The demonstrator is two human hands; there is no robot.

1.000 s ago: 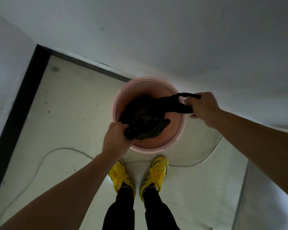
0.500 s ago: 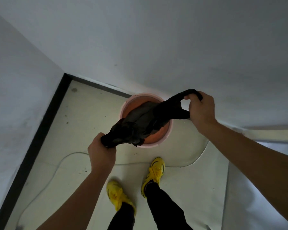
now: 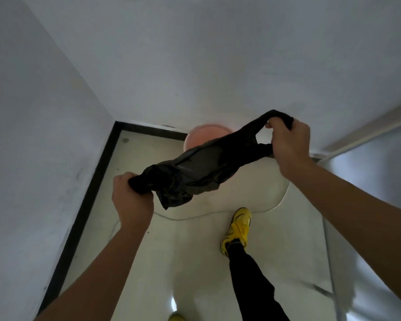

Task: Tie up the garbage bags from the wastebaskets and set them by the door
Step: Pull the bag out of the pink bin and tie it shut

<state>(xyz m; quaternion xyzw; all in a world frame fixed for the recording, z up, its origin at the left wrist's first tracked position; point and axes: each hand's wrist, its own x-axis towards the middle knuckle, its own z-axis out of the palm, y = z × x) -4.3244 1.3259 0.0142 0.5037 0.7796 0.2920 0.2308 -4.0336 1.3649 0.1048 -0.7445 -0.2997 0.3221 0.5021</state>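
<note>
Pink wastebasket (image 3: pixel 202 135) half hidden behind black garbage bag (image 3: pixel 202 170), left hand (image 3: pixel 132 200) clenched its bunched end, right hand (image 3: pixel 289 144) gripped its handle loop, pale glossy floor (image 3: pixel 195 251) below the fingers (image 3: pixel 294 128), white walls (image 3: pixel 195 54).

- Black trouser leg (image 3: pixel 250 281) — narrow, below the right hand (image 3: pixel 289 144).
- Yellow trainer (image 3: pixel 237 228) with dark lines, at that leg's end.
- Second yellow toe (image 3: pixel 176 317) — below the left hand (image 3: pixel 132 200).

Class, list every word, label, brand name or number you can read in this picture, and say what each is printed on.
None can be read. The black garbage bag, the pink wastebasket, the wall and the floor bear no print; any logo on the yellow shoe is too blurred to tell.
</note>
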